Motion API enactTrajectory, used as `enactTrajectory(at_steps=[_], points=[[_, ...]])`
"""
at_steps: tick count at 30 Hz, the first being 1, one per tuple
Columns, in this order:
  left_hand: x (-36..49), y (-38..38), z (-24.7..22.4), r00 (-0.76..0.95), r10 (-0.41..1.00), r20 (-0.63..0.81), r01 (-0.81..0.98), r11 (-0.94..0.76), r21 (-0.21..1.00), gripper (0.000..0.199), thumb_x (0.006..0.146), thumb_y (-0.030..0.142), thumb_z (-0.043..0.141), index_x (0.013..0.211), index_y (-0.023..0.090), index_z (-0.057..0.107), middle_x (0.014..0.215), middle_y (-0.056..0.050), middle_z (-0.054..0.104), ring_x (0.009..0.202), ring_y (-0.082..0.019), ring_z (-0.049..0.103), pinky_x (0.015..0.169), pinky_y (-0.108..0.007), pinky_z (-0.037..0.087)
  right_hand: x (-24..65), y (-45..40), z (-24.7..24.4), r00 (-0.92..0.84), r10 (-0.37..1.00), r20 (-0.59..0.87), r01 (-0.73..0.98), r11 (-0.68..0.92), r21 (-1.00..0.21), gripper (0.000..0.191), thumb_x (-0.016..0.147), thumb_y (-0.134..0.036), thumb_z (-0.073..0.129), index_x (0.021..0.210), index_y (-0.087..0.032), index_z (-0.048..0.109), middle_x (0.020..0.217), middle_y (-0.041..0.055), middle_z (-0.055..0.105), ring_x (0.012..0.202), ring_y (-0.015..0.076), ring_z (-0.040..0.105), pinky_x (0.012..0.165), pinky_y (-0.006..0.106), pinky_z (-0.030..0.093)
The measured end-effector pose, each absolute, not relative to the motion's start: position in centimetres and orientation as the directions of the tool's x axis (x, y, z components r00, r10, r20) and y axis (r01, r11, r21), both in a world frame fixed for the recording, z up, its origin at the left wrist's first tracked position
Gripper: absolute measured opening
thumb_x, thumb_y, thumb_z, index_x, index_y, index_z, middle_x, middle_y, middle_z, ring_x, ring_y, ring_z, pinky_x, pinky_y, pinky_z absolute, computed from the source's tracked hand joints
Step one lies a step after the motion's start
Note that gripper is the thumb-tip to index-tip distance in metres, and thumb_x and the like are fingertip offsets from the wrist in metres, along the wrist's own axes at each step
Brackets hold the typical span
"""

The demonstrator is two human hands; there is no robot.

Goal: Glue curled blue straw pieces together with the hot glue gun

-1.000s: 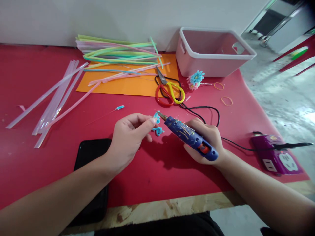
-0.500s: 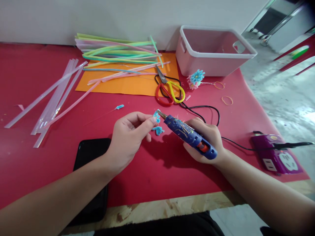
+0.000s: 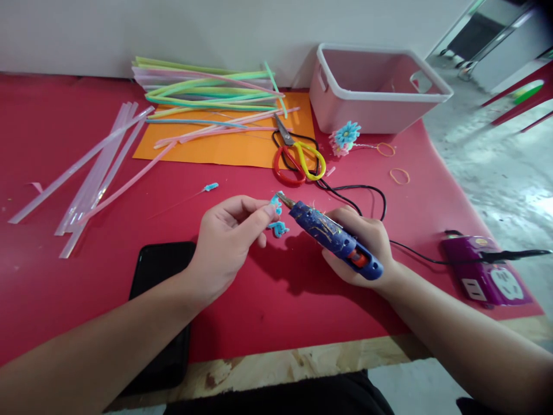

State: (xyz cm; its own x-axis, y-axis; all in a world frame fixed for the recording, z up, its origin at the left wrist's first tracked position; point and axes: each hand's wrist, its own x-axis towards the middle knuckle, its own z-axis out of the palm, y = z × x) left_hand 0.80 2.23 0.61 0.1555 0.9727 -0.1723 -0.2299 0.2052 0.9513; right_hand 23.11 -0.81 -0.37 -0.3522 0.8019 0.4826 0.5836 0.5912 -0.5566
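Between thumb and fingers, my left hand (image 3: 235,242) pinches a small blue pipe cleaner piece (image 3: 275,203), partly covered by the fingertips. My right hand (image 3: 363,245) is wrapped round a dark blue glue gun (image 3: 332,236). The gun's metal nozzle points up and left, and its tip meets the upper end of the pinched piece. Just below the left fingertips, on the red surface, lies another curled blue pipe cleaner piece (image 3: 279,229). Farther back is a thin stem with a small blue tip (image 3: 211,187).
Red-and-yellow scissors (image 3: 299,155) lie before a pink bin (image 3: 375,109), near a pipe cleaner flower (image 3: 347,135). Colourful pipe cleaners (image 3: 211,86) cover an orange sheet (image 3: 173,144). Clear glue sticks (image 3: 97,173) are left, a black phone (image 3: 166,265) near, a purple power strip (image 3: 488,271) right.
Hardly anything differs. Both hands hold nearly the same pose, with the glue gun's tip still at the blue piece; the whole view has shifted very slightly.
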Motion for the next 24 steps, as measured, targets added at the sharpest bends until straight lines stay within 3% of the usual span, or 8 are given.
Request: enactTrajectory(at_steps=[24], points=[[0.82, 2.27, 0.7, 0.169, 0.966, -0.196, -0.234, 0.233, 0.944, 0.013, 0.081, 0.023, 0.074, 0.069, 0.018, 0.071, 0.065, 0.003, 0.067, 0.047, -0.005, 0.053, 0.047, -0.019, 0.041, 23.02, -0.73, -0.03, -0.379, 0.805, 0.457, 0.576, 0.592, -0.564, 0.019, 0.073, -0.022, 0.063, 0.09, -0.024, 0.052, 0.065, -0.0055, 0.054, 0.048, 0.0106, 0.042, 0.06, 0.03, 0.045]])
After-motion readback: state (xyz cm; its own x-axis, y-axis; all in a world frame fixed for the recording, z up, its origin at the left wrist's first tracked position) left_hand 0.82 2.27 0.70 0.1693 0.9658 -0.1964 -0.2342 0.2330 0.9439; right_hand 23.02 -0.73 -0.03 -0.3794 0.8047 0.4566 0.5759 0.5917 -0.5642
